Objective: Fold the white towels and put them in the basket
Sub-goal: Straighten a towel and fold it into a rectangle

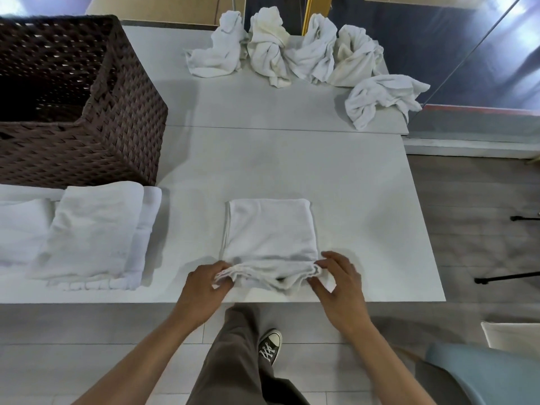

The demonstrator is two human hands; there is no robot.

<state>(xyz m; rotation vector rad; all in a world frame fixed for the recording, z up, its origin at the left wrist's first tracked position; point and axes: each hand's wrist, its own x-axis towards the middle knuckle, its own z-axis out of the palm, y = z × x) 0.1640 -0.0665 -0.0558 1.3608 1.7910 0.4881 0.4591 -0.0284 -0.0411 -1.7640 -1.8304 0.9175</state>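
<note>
A half-folded white towel (270, 229) lies flat near the front edge of the white table (365, 200). My left hand (204, 287) pinches the towel's near left corner, and my right hand (339, 282) pinches its near right corner, the near edge bunched and lifted slightly between them. A dark brown woven basket (96, 112) stands at the table's far left. Folded white towels (93, 229) are stacked in front of the basket. Several crumpled white towels (292, 51) lie along the table's far edge.
One crumpled towel (380, 97) hangs near the far right corner of the table. A blue-grey chair (482, 375) stands at the lower right, on the floor. My leg and a sneaker (270, 346) show below the table's front edge.
</note>
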